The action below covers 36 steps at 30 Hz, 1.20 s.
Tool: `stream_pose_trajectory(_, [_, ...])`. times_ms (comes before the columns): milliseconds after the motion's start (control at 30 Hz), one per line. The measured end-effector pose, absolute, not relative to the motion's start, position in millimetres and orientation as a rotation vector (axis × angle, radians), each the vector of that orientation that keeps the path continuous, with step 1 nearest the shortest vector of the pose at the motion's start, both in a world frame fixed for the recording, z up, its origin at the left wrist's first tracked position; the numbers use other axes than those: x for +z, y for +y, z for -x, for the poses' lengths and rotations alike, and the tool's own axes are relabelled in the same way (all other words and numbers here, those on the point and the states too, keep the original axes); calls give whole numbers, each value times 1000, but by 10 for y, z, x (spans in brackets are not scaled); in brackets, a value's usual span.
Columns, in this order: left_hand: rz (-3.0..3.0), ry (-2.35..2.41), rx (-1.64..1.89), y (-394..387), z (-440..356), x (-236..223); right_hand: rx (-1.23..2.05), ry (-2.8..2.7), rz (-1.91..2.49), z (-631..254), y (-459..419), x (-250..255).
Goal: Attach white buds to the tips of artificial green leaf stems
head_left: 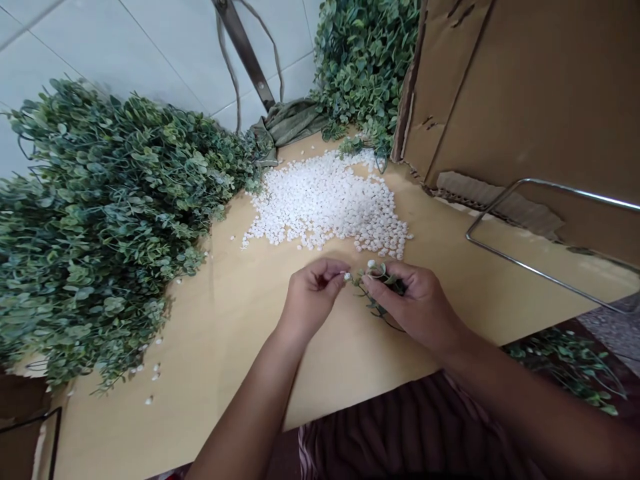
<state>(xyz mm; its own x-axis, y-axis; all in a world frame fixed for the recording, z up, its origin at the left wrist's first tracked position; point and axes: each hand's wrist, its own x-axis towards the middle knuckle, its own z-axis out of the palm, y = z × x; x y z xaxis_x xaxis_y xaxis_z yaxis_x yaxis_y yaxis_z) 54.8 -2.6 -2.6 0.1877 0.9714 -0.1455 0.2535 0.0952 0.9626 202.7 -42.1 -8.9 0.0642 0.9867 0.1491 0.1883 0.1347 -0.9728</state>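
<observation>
My right hand [407, 293] is closed on an artificial greenery sprig [379, 308], its small leaves and dark thin stems poking out below the fingers. Near my right thumb a white flower bud [371, 264] shows on the sprig. My left hand [316, 287] pinches a second white bud [347, 275] between thumb and forefinger, right beside the sprig's tip; whether this bud is attached to it I cannot tell. Just beyond both hands spreads a heap of small white buds [325, 200] on the tan board [245, 340].
A large pile of artificial greenery [110, 220] covers the left side. Another bunch [367, 60] stands at the back. A cardboard box [540, 100] and a bent metal rod frame [525, 257] flank the right. More sprigs [570, 367] lie low at the right.
</observation>
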Motion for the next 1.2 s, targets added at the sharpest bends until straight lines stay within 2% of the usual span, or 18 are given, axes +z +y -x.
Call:
stream_pose_trajectory(200, [-1092,1266,865,-172,-499,50,887,-1480,1323,-2010,-426,-128])
stream_pose_trajectory(533, [-1051,1237,901,-147,-491,46,792,-1596,1304,-1987,-423,-166])
stream_pose_trajectory(933, [-1026,1202,1097,-163,-466,166,345,-1840,1231,-1943,-400,-117])
stream_pose_trajectory(1200, [-1141,1182,1048,-249,-524,155,546,-1636,1202,-1943,-427,-107])
